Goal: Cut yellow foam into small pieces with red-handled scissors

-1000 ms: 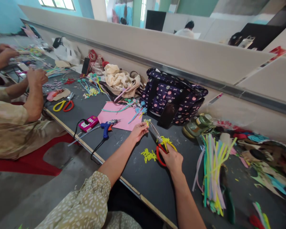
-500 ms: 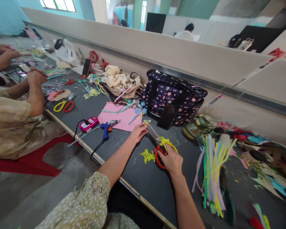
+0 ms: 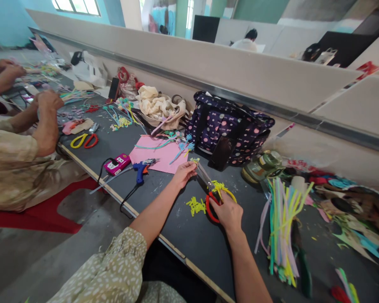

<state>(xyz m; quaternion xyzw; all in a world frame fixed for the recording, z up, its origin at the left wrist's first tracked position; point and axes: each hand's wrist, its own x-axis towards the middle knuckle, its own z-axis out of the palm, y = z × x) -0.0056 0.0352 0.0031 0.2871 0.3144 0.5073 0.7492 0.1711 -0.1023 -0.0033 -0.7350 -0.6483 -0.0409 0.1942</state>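
Note:
My right hand (image 3: 230, 213) is closed round the red and yellow handles of a pair of scissors (image 3: 212, 207). The blades point away to the upper left, their tips close to my left hand (image 3: 186, 173). Between the fingertips of that left hand is pinched a small pale yellow-green piece (image 3: 195, 160), too small to make out fully. Short cut yellow pieces (image 3: 196, 206) lie in a pile on the dark table left of the scissors. More yellow pieces (image 3: 219, 185) lie beyond the handles, partly covered by them.
A blue glue gun (image 3: 140, 170) and pink power strip (image 3: 117, 164) lie left. Pink paper (image 3: 160, 162), a patterned bag (image 3: 230, 122) and a phone (image 3: 221, 152) are behind. Right stand a glass jar (image 3: 262, 166) and pastel strips (image 3: 284, 231). A co-worker's hands (image 3: 49, 100) are far left.
My hands and the scissors stay almost in place. At far left, the co-worker's hands have shifted slightly.

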